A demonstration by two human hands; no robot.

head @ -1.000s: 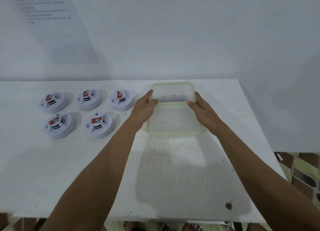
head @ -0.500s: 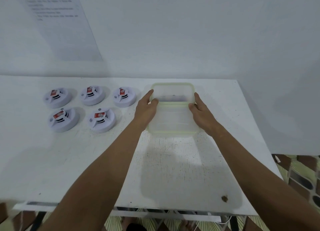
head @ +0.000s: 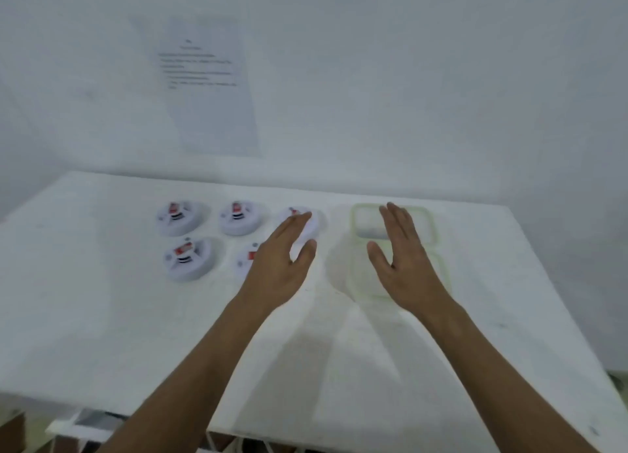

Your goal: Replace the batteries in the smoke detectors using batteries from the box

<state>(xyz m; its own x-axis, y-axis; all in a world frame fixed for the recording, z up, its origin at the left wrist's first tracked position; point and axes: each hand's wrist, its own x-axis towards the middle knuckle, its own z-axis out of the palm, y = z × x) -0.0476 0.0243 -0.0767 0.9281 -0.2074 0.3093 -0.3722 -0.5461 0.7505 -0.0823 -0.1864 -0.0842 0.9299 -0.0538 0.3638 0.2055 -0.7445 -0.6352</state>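
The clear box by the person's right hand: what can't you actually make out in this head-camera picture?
- Clear box: contents unreadable; motion blur, and the right hand covers its middle.
- Near-right smoke detector: mostly hidden behind the left hand.
- Paper on the wall: text too small and blurred.

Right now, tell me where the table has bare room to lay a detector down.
Bare: the near table in front of the smoke detectors, and the right strip beside the clear box. Crowded: the far middle, where the left hand and right hand hover.
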